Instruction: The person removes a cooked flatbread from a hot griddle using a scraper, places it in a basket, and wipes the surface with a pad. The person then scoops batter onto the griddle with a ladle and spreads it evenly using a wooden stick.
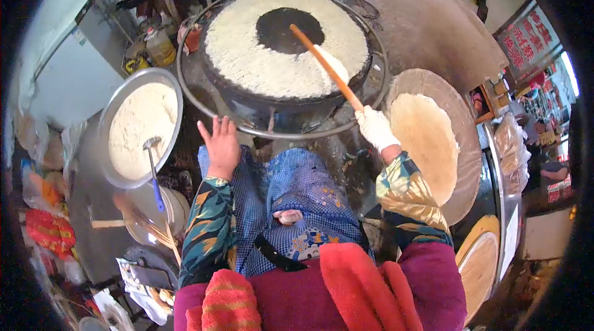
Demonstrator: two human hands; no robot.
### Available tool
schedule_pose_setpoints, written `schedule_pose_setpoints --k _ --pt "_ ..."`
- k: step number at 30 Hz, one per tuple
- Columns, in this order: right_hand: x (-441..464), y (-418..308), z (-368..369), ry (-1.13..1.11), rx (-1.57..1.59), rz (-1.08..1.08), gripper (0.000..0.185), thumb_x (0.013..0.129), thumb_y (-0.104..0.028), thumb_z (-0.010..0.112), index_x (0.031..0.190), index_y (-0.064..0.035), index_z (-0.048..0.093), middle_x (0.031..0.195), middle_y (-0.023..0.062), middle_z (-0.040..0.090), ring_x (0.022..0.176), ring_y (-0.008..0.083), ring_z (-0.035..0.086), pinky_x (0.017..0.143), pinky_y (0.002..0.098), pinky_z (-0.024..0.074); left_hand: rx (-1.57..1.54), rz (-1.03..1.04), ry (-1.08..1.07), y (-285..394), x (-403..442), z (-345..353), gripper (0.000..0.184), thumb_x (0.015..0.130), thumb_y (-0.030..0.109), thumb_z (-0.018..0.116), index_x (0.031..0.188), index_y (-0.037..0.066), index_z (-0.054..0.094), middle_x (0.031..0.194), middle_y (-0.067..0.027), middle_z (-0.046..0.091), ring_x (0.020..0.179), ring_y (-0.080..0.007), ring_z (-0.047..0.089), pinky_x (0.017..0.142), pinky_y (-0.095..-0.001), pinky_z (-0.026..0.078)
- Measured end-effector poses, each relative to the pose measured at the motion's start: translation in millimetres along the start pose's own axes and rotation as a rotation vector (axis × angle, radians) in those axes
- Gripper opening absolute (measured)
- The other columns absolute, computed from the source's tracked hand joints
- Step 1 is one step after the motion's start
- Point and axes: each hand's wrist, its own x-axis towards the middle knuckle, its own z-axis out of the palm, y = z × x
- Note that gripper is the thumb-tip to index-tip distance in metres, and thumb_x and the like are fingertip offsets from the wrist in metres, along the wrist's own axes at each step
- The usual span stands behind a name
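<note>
Cream-coloured batter with a grainy surface (232, 43) lies in a broad ring on a round black griddle (275, 25), leaving a dark bare circle towards the middle. Whiter, smoother batter shows beside a long, flat, orange-brown wooden stick (325, 65), which slants across the ring with its far end over the bare circle. The right hand (376, 128), in a white glove, is closed around the near end of this stick. The bare left hand (223, 148) is open, its fingers spread, at the near side of a grey metal hoop (284, 135) encircling the griddle; whether it touches the hoop, I cannot tell.

Left of the griddle, a wide silvery metal bowl (180, 102) contains more pale batter (139, 120) and a blue-handled ladle (158, 196), its head resting in the batter. To the right, a large round tray under clear plastic (469, 145) bears a thin, light-brown flatbread (424, 139).
</note>
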Motion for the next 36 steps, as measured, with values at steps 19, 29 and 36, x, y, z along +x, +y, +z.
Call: schedule_pose_setpoints --k 19,29,36 --pt "-85 27 8 0.014 -0.167 -0.102 0.027 0.093 -0.035 0.051 0.094 -0.0077 0.053 0.062 0.0205 0.060 0.059 0.0422 0.060 0.055 0.0548 0.0459 -0.224 0.148 -0.084 107 -27 -14 0.051 0.082 0.018 0.051 0.128 -0.005 0.051 0.137 -0.0181 0.048 0.136 -0.0329 0.035 0.110 -0.0660 0.006" --pt "0 -14 8 -0.077 -0.024 -0.259 0.044 0.093 -0.048 0.045 0.090 -0.0065 0.059 0.072 0.0235 0.063 0.069 0.0419 0.062 0.063 0.0518 0.0479 -0.160 0.015 -0.106 48 -18 -18 0.049 0.083 0.015 0.047 0.128 -0.005 0.052 0.137 -0.0170 0.048 0.136 -0.0316 0.034 0.111 -0.0648 0.005" --pt "43 -8 9 -0.092 -0.157 -0.059 0.041 0.093 -0.045 0.045 0.090 -0.0061 0.057 0.075 0.0245 0.063 0.071 0.0441 0.061 0.066 0.0538 0.0476 -0.164 -0.085 -0.074 9 -9 -18 0.045 0.081 0.014 0.050 0.122 -0.002 0.058 0.135 -0.0135 0.051 0.133 -0.0319 0.039 0.110 -0.0653 0.006"
